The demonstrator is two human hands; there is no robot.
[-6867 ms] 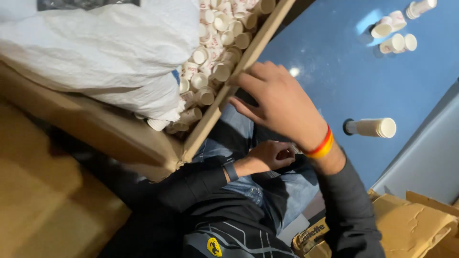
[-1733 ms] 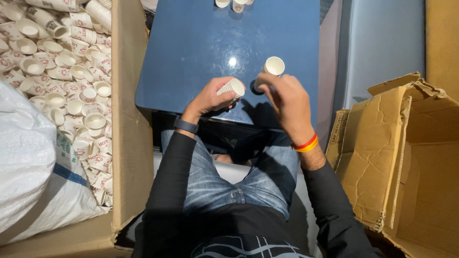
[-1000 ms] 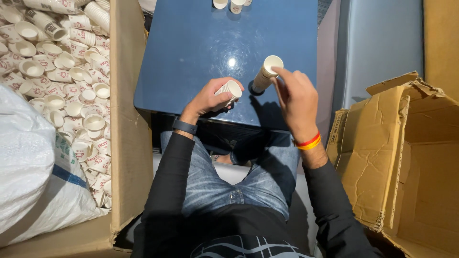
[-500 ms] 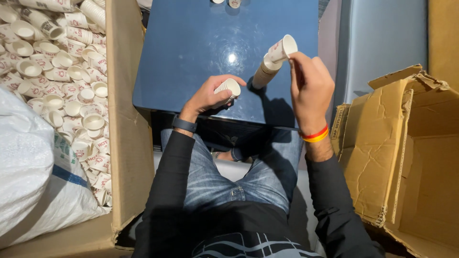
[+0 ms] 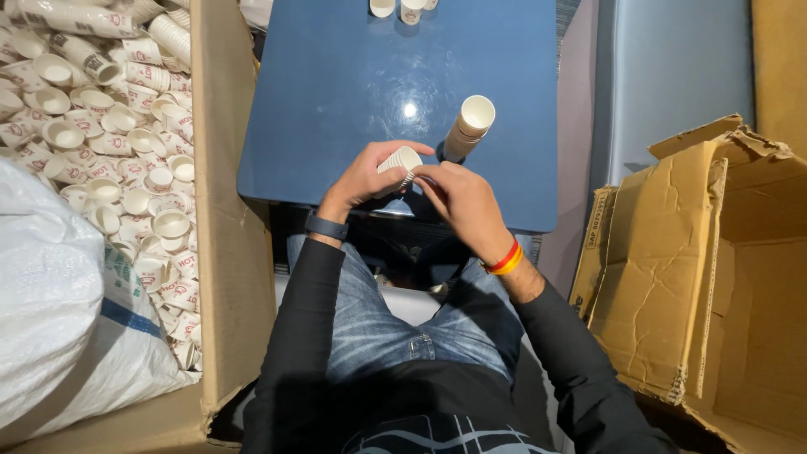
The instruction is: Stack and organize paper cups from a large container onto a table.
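My left hand (image 5: pixel 363 176) grips a short stack of small white paper cups (image 5: pixel 400 165) over the near edge of the blue table (image 5: pixel 336 92). My right hand (image 5: pixel 461 202) meets it from the right, fingertips on the rim of the stack's top cup. A taller stack of paper cups (image 5: pixel 467 128) stands upright on the table just beyond my right hand, apart from it. I am seated, with my knees under the table's edge.
A large cardboard box (image 5: pixel 220 252) on my left holds several loose paper cups (image 5: pixel 126 151) and a white sack (image 5: pixel 59 311). An empty torn cardboard box (image 5: pixel 714 277) lies on my right. Three more cups (image 5: pixel 402 8) stand at the table's far edge.
My right hand has set the tall stack upright on the table, let it go and come back to the cups in my left hand. Earlier I was reaching toward the box on the left.
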